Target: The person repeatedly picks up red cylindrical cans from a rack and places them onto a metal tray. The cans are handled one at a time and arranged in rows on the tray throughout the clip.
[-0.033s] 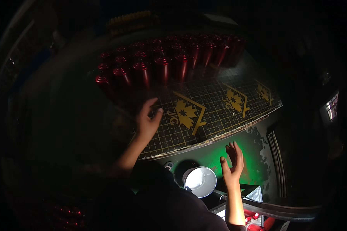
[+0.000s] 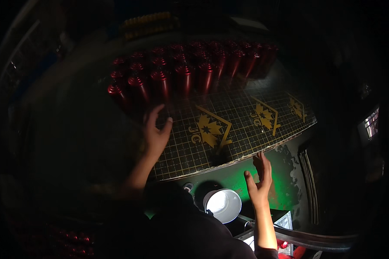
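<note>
Red cylinders [image 2: 184, 80] with stepped tops stand upright in packed rows across the far part of the desk [image 2: 263, 83]; five in the nearest row stand out clearly, while the rest overlap in the dark and cannot be counted. Nearest them is the left hand [image 2: 157, 131], empty, thumb and fingers apart, over the left side of a dark gridded mat [image 2: 177, 155]; contact cannot be told. Three yellow leaf emblems [image 2: 209, 129] mark the mat. The right hand [image 2: 259, 183], also empty with fingers apart, is at the desk's near edge, the mat lying between it and the cylinders. Below are one white bucket [image 2: 234, 209] and one shoe [image 2: 188, 186]. The right forearm partly covers red items [image 2: 298, 252] at lower right.
</note>
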`<state>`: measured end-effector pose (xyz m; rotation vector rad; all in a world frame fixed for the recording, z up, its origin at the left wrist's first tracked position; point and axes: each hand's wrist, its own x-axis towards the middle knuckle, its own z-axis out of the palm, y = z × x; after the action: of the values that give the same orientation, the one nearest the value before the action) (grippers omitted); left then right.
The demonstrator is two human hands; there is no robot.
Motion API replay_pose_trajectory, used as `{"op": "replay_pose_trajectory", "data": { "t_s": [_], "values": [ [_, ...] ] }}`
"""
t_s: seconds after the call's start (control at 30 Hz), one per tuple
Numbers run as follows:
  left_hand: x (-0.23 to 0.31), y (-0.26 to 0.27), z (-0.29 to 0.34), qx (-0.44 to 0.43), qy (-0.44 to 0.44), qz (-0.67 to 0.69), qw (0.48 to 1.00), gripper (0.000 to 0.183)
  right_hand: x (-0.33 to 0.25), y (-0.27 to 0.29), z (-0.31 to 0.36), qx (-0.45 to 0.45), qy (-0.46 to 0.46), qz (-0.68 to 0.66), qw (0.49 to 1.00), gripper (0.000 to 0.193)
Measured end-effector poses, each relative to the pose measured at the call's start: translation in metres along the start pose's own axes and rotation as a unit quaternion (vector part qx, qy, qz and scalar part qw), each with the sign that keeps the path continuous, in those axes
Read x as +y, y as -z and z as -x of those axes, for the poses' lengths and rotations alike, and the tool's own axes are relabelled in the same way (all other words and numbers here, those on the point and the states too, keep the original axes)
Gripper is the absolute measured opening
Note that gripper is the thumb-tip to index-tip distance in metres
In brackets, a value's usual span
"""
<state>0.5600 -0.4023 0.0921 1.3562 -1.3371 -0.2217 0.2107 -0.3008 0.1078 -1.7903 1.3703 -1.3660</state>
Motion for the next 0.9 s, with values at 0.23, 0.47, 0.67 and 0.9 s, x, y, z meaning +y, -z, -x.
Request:
{"op": "replay_pose_trajectory", "data": {
  "t_s": [0.23, 0.47, 0.67, 0.9],
  "values": [
    [-0.121, 0.097, -0.117, 0.082, -0.057, -0.337, 0.936, 0.086, 0.005, -0.12, -0.216, -0.091, 0.17, 0.122, 0.974, 0.087],
    [-0.176, 0.092, -0.13, 0.08, -0.053, -0.255, 0.962, 0.073, 0.055, -0.22, -0.341, -0.122, 0.149, 0.28, 0.941, 0.083],
    [-0.153, 0.103, -0.126, 0.037, -0.013, -0.186, 0.982, 0.062, 0.085, -0.246, -0.369, -0.173, 0.13, 0.214, 0.953, 0.081],
    [-0.207, 0.114, -0.12, 0.054, -0.062, -0.229, 0.97, 0.065, 0.083, -0.203, -0.311, -0.048, 0.145, 0.146, 0.977, 0.072]
  ]
}}
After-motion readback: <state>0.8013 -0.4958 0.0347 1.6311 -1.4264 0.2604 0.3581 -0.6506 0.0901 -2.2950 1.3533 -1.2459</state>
